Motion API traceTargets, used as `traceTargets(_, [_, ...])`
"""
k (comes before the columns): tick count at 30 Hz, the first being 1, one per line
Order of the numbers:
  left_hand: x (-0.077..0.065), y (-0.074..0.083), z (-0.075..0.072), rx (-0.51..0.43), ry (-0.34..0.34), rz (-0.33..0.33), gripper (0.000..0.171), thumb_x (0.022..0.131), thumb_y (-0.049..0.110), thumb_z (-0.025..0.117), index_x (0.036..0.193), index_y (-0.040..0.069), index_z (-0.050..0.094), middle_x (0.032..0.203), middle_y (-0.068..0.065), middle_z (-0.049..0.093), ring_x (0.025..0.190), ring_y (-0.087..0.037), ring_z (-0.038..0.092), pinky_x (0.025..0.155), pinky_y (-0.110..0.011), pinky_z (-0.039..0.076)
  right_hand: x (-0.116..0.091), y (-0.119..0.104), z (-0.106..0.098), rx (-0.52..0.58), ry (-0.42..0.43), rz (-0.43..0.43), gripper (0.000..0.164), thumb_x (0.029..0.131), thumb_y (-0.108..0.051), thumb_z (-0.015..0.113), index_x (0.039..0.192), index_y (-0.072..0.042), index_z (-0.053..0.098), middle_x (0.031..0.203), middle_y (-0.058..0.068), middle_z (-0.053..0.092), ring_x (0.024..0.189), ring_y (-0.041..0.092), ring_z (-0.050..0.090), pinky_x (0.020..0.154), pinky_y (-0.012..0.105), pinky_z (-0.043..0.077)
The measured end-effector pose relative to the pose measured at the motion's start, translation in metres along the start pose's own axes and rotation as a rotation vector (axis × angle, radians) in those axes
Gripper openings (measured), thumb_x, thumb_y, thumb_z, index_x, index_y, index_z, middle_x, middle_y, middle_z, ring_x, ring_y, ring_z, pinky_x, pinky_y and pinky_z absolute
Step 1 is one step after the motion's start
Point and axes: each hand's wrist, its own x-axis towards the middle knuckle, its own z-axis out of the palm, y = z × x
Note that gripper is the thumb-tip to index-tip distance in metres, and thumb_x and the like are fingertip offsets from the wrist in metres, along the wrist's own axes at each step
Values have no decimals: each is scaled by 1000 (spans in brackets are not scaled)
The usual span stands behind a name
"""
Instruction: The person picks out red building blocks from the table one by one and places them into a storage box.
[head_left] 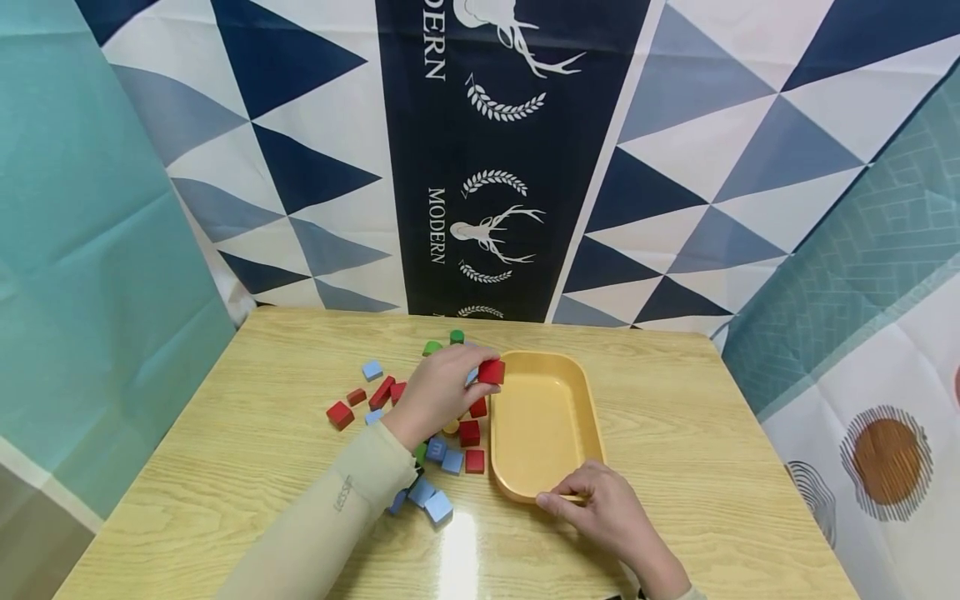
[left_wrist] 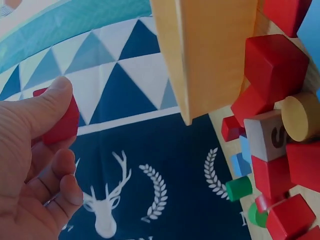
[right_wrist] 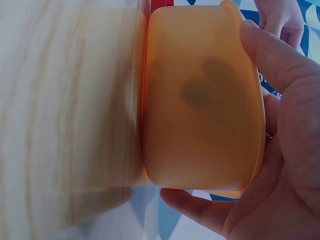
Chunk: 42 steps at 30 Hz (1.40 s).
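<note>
Between the thumb and fingers of my left hand (head_left: pixel 438 383) is a red block (head_left: pixel 491 372), raised just beyond the left rim of a yellow plastic tray (head_left: pixel 536 417). The left wrist view shows the thumb pressed on the face of the red block (left_wrist: pixel 65 122), the lower fingers curled. My right hand (head_left: pixel 603 508) grips the tray's near right corner, thumb over the rim. In the right wrist view its fingers spread along the outside of the tray wall (right_wrist: pixel 205 125). Nothing lies on the visible tray floor.
Left of the tray, several loose blocks lie scattered on the wooden table (head_left: pixel 660 433): red cubes (head_left: pixel 475 462), light blue cubes (head_left: pixel 438 507) and a green cylinder (head_left: pixel 457 337). Some are hidden under my left forearm. A patterned cloth (head_left: pixel 480 208) hangs behind the table's far edge.
</note>
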Motion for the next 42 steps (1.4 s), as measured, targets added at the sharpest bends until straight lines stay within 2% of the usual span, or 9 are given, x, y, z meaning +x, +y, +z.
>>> traceTargets(6, [21,1,11,21,-110,-16,50,95,37,81,139,16,68,138,-3,74,127,-22,71,110,-39,57,2,0,0,-9,2,-20,14,86,-38,89,76,-35,79,79,-25,65,76,-8,51,65,21,45])
traceTargets(13, [43,-2,30,-56,-246,-170,53,97,36,79,145,20,64,147,-2,69,135,-22,66,114,-40,54,2,0,0,-6,1,-29,14,86,-37,89,76,-35,80,78,-25,65,76,-8,51,65,21,46])
traceTargets(25, [58,-6,65,-46,-296,-179,49,98,36,78,142,17,66,144,-2,70,130,-20,68,117,-36,51,3,0,-1,-25,37,-91,11,85,-36,90,81,-35,81,81,-25,68,78,-8,55,65,21,48])
traceTargets(28, [57,-5,71,-45,-311,-179,49,98,37,78,142,17,67,144,-3,70,133,-21,67,118,-37,51,3,2,-3,-77,114,-145,10,83,-34,92,87,-31,83,85,-22,73,81,-6,60,66,19,50])
traceTargets(32, [56,-5,75,-8,-318,-162,47,99,37,77,142,18,68,143,-2,71,134,-21,67,118,-36,50,5,5,-7,-174,339,-187,23,78,-23,94,98,-21,85,93,-7,79,86,10,67,64,19,53])
traceTargets(34, [56,-5,77,13,-319,-146,47,99,36,77,141,18,68,142,-3,72,133,-21,67,118,-36,50,7,5,-8,-186,428,-110,30,81,-20,92,109,-14,83,101,3,78,88,18,67,63,22,56])
traceTargets(36, [56,-6,79,35,-321,-128,46,100,36,77,141,17,68,140,-3,73,131,-21,68,118,-37,51,7,5,-9,-162,441,40,44,88,-25,88,126,-7,76,112,12,74,87,21,64,61,24,54])
traceTargets(40, [57,-8,85,81,-314,-97,44,101,36,76,140,17,68,135,-3,75,126,-20,70,115,-36,53,6,6,-10,-12,214,414,68,102,-40,72,155,-3,51,133,22,66,76,17,61,58,26,50])
traceTargets(42, [56,-9,88,86,-307,-97,43,101,36,75,139,17,68,134,-2,75,125,-20,70,114,-35,53,5,8,-9,36,98,519,70,107,-40,63,162,-2,41,142,26,64,81,20,67,64,32,55])
